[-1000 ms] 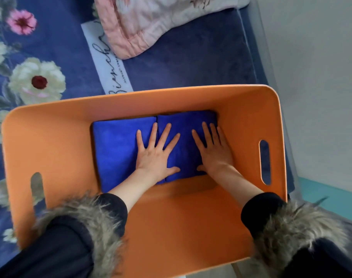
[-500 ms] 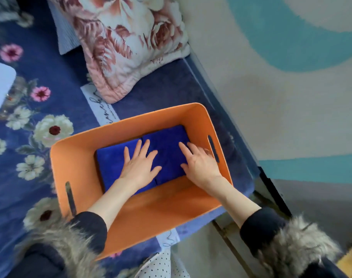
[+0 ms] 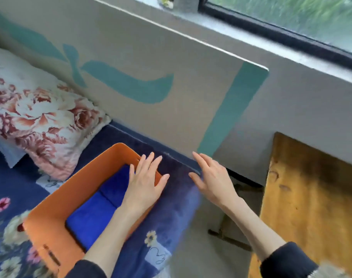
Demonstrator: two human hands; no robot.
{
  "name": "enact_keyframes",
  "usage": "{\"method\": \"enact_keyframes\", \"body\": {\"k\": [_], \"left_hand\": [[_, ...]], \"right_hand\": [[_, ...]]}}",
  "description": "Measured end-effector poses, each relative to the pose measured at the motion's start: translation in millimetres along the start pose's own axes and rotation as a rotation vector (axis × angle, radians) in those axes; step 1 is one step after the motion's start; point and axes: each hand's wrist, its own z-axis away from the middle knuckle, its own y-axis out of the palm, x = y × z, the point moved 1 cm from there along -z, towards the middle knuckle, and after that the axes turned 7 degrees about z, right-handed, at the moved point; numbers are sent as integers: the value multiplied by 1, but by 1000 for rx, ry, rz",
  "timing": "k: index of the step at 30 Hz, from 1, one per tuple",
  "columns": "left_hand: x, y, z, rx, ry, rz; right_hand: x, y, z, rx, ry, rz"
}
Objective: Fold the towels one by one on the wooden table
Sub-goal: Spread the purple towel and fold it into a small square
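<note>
Here, plush blue towels (image 3: pixel 102 205) in smooth orange bin (image 3: pixel 56 215); left hand (image 3: pixel 146 185), right hand (image 3: pixel 213 177) flat, fingers spread.

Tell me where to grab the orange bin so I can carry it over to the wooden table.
Probably by its two short end walls, one hand at each end. The orange bin is long and open-topped, and a handle slot shows in the near end wall, at the lower left. The left hand already hovers over the far end; whether that end has a matching slot cannot be seen. The folded blue towels should ride along inside.

Blue towels (image 3: pixel 102 207) folded, side-by-side in orange bin (image 3: pixel 48 225).
</note>
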Motion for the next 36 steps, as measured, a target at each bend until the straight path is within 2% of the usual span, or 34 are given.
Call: {"method": "enact_keyframes", "body": {"k": [9, 16, 19, 22, 29, 36], "left_hand": [[-170, 98, 60, 320, 495, -66], [-289, 186, 150, 686, 946, -110], [-323, 212, 196, 820, 1177, -134], [-337, 231, 244, 946, 1335, -155], [-329, 254, 350, 1207, 1520, -179], [-323, 273, 485, 1412, 1709, -140]], "right_hand": [[-110, -34, 219, -198, 573, -137], [-132, -40, 428, -302, 1124, -149], [-112, -39, 499, -355, 1375, -133], [-79, -29, 553, -374, 1591, -135], [12, -5, 634, -504, 1915, -171], [93, 20, 730, -516, 2160, -169]]}}
